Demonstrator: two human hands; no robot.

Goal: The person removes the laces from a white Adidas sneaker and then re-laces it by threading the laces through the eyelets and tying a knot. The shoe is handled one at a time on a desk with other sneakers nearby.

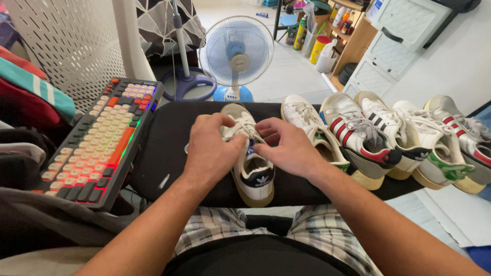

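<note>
- Hands meet over the shoe (pixel 251 168) lying mid-board, its heel tab at the near edge
- Your left hand (pixel 209 148) has its fingers pinched shut on the laces (pixel 240 128)
- Your right hand (pixel 289 148) has its fingertips closed on the same laces, just beside the left
- Board (pixel 169 148) is black, resting across your lap
- Five more shoes (pixel 388 138) line its right end, toes toward the far edge
- Keyboard (pixel 99 143), backlit, sits off the board's left edge
- Fan (pixel 236 53) stands on the floor beyond the far edge
</note>
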